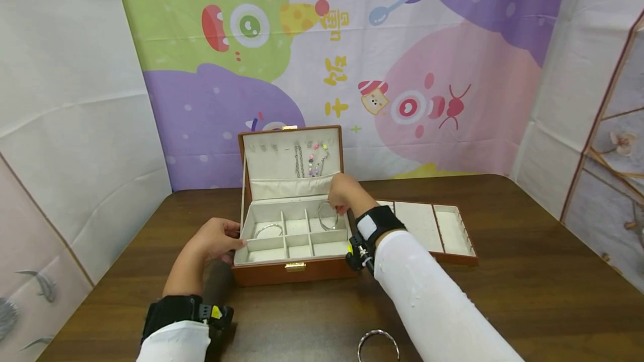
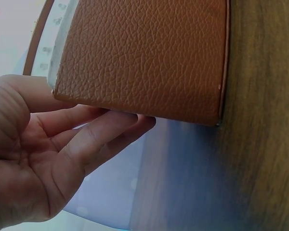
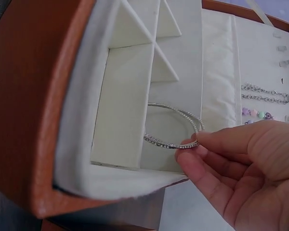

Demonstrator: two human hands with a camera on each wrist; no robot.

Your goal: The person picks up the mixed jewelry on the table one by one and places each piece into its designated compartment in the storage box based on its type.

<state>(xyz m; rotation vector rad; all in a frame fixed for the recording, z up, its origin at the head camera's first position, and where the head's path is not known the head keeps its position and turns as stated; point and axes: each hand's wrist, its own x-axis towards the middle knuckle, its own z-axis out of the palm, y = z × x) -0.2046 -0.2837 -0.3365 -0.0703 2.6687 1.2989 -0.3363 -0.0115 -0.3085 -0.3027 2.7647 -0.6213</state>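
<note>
My right hand (image 1: 345,191) reaches into the back right compartment of a brown jewelry box (image 1: 297,271) and pinches a rhinestone bangle (image 3: 171,145) between thumb and fingers. The bangle's loop stands partly inside that compartment. At the box's left side, my left hand (image 1: 215,239) rests its fairly straight fingers (image 2: 94,137) against the wall, the thumb at the rim by the front corner. Another silver bangle (image 1: 268,227) lies in the back left compartment. The open lid (image 1: 271,163) holds silver chains (image 1: 299,162) and a colorful bead bracelet (image 1: 313,161).
To the right of the box lies a lift-out tray (image 1: 455,228) with light lining and dividers, partly behind my right forearm. A silver bangle (image 1: 378,333) sits near the table's front edge. A cartoon-printed curtain (image 1: 322,71) hangs behind the table (image 1: 287,323).
</note>
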